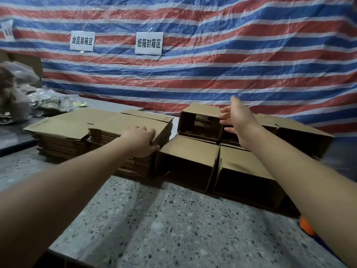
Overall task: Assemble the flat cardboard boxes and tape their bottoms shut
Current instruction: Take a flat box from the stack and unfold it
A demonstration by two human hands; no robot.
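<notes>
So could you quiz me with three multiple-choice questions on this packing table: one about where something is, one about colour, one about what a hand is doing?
1. Where is the stack of flat cardboard relative to the assembled boxes?
A. To their left
B. To their right
C. On top of them

2. Which colours stripe the tarp behind the table?
A. Green and yellow
B. Red, blue and white
C. Black and grey

3. What is the left hand doing?
A. Hanging free above the table
B. Gripping the near corner of the flat stack
C. Holding a tape roll

Answers: 1 A, the stack lies left of the boxes. 2 B, the stripes show it. 3 B, its fingers curl round the stack's corner.
</notes>
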